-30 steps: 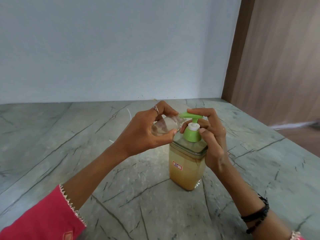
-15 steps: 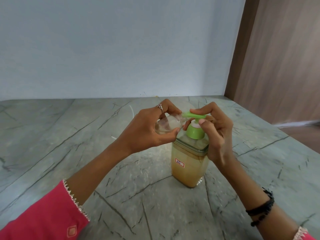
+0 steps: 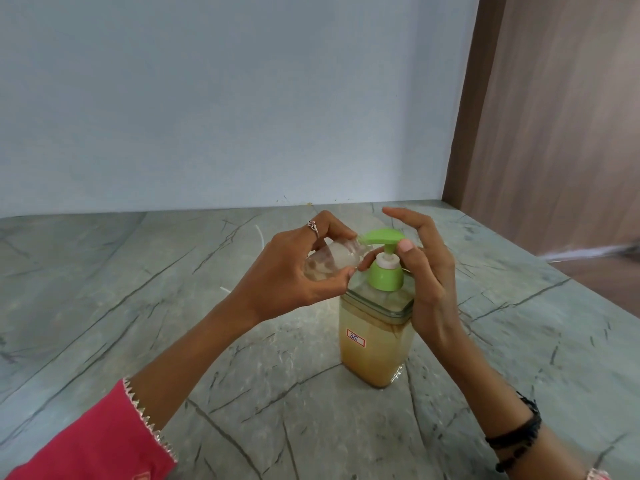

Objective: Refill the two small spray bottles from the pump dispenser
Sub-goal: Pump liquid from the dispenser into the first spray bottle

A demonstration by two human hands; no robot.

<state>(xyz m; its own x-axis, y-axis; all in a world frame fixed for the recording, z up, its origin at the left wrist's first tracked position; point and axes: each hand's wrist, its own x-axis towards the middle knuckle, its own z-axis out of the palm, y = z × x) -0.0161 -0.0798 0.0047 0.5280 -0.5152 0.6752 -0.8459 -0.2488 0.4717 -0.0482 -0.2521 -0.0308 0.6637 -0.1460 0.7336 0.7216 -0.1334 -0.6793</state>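
a person's left hand (image 3: 294, 271) curls its fingers and thumb around a small clear spray bottle (image 3: 332, 259), tipped sideways with its open neck right under the spout of a green pump head (image 3: 384, 239). a ring sits on one finger. the right hand (image 3: 427, 271) is beside the pump, fingers loosely spread and mostly straight, gripping nothing; the thumb tip touches the pump stem just under the head. the pump dispenser (image 3: 375, 341) is a square clear bottle standing upright, filled most of the way with cloudy amber liquid, with a small red-edged label. the little bottle looks nearly empty. everything sits on a grey-green marble countertop (image 3: 138, 323) with dark veins, against a pale blue wall (image 3: 225, 98) and a brown wooden panel (image 3: 554, 116) at right.
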